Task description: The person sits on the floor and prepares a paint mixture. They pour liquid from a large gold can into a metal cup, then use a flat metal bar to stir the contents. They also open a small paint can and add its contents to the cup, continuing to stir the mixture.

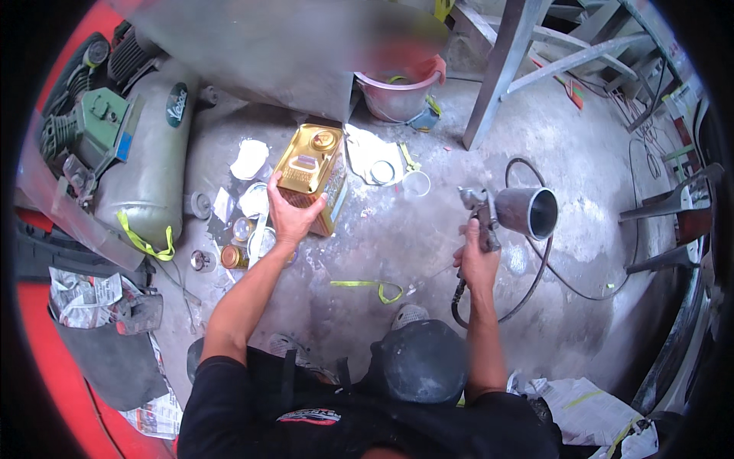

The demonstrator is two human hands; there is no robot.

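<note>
The can [313,173] is smooth, glossy metal.

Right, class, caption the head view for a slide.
Left hand on a gold metal can, right hand holding a spray gun.

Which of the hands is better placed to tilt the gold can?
Probably the left hand: it grasps the gold can, while the right hand, farther off, holds the spray gun.

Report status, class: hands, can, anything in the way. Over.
Left hand gripping gold can. Right hand holding spray gun. Hose looped nearby, possible snag.
</note>
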